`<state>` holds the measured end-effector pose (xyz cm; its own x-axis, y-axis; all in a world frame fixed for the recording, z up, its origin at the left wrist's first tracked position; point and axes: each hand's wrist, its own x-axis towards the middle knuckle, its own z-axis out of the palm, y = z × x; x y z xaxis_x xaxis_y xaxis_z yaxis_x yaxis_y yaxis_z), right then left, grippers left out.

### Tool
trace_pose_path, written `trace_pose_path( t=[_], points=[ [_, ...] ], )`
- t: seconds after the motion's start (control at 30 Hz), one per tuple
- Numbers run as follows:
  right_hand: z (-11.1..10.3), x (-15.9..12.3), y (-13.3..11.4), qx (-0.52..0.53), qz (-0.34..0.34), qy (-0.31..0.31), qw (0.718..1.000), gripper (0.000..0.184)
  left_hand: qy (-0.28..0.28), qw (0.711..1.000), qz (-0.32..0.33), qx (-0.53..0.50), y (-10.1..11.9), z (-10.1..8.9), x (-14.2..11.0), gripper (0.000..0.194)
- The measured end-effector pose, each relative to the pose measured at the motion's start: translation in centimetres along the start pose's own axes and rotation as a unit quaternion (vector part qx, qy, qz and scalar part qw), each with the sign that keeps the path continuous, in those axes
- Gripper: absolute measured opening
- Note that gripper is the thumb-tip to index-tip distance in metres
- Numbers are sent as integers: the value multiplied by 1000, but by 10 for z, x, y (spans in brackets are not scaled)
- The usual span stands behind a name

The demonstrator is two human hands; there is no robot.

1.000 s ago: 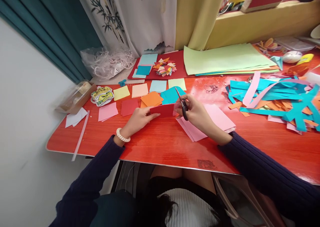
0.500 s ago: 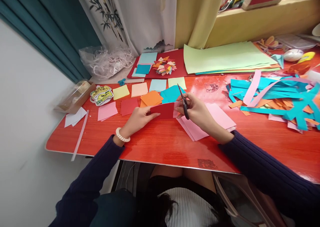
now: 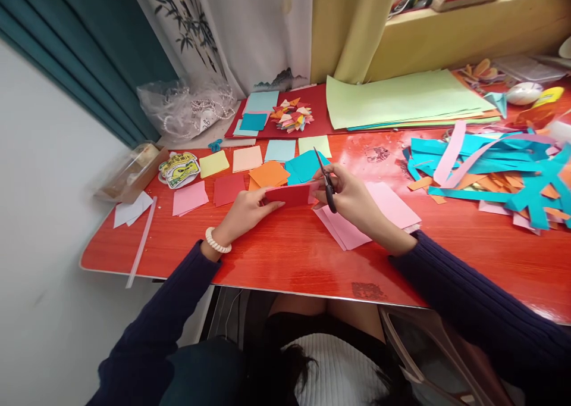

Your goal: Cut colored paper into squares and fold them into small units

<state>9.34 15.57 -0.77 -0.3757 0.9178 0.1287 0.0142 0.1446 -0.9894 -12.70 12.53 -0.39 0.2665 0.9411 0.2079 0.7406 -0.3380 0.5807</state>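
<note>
Between my two hands a red sheet of paper (image 3: 289, 196) is held above the table. My left hand (image 3: 246, 212) pinches its left end, thumb on the near face. At the other end my right hand (image 3: 342, 194) grips the red paper where a small pink piece (image 3: 313, 191) shows against it. The same hand carries black-handled scissors (image 3: 329, 187), blades pointing up and away. Beneath that hand lies a stack of pink paper (image 3: 392, 206). Just beyond the red sheet are orange paper squares (image 3: 269, 174) and blue paper (image 3: 304, 166).
Small squares, including yellow (image 3: 214, 164) and pink (image 3: 190, 199) ones, lie to the left. Blue strips and scraps (image 3: 482, 159) are heaped at right. Large green sheets (image 3: 401, 102) and a folded paper ornament (image 3: 292, 115) are at the back. A plastic bag (image 3: 187, 108) sits back left.
The red paper has tilted, so less of its face shows. Both hands keep their hold, and the scissors stay in the right hand. The whole view has shifted slightly.
</note>
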Motion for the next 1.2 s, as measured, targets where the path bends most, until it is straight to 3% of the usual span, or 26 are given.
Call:
trace_pose_path(
  t=[0.17,0.43,0.67,0.83,1.0,1.2],
  points=[
    [0,0,2,14,-1,-4,1000,25,12,1000,-6,-8,-1,1,0,31],
    [-1,1,-2,-6,16,-9,1000,33,32,988,-84,-128,0,-4,1,30],
    [3,-1,-5,-7,42,-23,999,35,-27,979,-91,-182,4,-5,-1,29],
    [4,1,-4,44,52,-19,998,37,-14,995,-52,-86,1,-4,0,30],
    [5,-1,2,33,4,-7,999,34,-17,999,9,-39,0,-2,0,24],
    [4,-2,4,25,-8,-6,1000,31,8,999,-1,33,1,-2,1,29]
  ],
)
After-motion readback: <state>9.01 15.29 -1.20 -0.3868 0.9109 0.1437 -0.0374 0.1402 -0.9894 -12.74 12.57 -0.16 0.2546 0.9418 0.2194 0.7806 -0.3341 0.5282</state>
